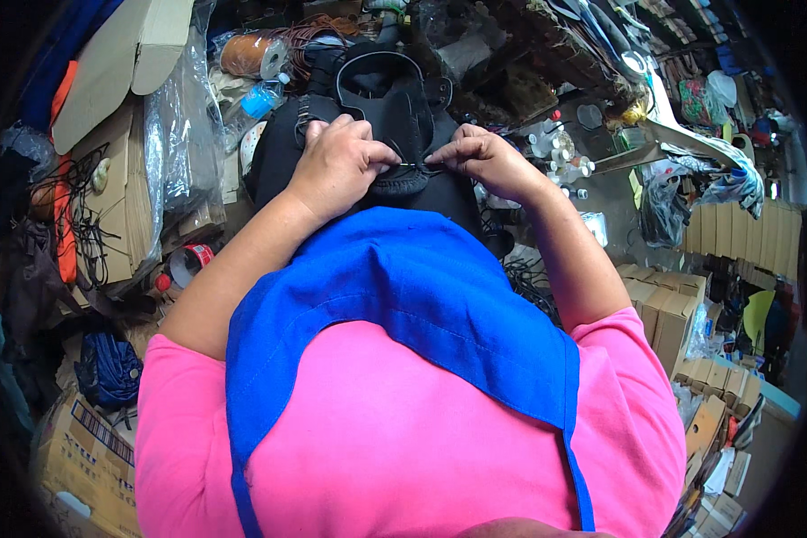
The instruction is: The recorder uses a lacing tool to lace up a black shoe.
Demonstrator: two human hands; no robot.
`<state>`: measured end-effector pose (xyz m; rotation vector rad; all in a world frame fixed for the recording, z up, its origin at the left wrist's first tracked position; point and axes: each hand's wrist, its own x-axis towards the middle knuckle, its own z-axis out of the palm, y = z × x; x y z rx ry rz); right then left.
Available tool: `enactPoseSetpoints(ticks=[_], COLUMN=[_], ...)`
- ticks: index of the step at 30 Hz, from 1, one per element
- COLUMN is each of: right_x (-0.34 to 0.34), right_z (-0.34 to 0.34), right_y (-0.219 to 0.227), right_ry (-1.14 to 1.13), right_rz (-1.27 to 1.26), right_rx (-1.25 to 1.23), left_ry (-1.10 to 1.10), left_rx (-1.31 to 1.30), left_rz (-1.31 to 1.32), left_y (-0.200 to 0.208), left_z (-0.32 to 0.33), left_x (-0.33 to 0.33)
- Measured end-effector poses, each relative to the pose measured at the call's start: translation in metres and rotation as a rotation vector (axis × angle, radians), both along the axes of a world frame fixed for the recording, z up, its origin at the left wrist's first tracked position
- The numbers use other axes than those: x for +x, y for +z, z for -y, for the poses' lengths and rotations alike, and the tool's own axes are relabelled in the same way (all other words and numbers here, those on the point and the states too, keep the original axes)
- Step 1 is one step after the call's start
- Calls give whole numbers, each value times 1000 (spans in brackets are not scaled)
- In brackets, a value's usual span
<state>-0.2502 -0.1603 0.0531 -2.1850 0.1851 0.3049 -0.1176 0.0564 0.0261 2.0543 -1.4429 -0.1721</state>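
Observation:
A black shoe [401, 117], or what looks like one, rests on the dark cloth over my lap, its curved rim facing away from me and a rounded, ridged end [398, 184] towards me. My left hand [342, 161] is closed at the left of this near end, thumb and forefinger pinched together. From the right, my right hand [486, 160] pinches close to the same edge. Between the fingertips shows a short, thin, pale strand [407, 165]; I cannot make out whether it is a needle or thread.
Left of my lap are an orange thread spool [247, 56], a bottle with a blue label [260, 99] and cardboard [121, 193]. Small bottles [556, 148] stand to the right, beyond my right arm. Stacked cardboard boxes [663, 305] sit near my right elbow.

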Motion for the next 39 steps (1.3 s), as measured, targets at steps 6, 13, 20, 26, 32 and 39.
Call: enactPoseSetpoints(ticks=[6,13,20,26,32,39], right_x=[1,3,-10,-12,-22,-15], right_z=[3,5,-5,-3,-15,-10], right_y=[-4,-4,3,-11,-16,-3], right_ry=[-13,25,-29,-44,-122,-65], right_rz=[-19,-17,-40,-1,132,102], right_rx=[100,33,39,94,18,-17], left_ry=[-59,-221,-175,-142,-46,-69], left_rx=[-30,2,39,79,114,-2], left_rz=[-68,-174,-59,-125,-107,-31], left_y=[0,-3,-2,0,4,-3], left_z=[7,21,4,9,6,0], left_x=[2,21,16,16,1,11])
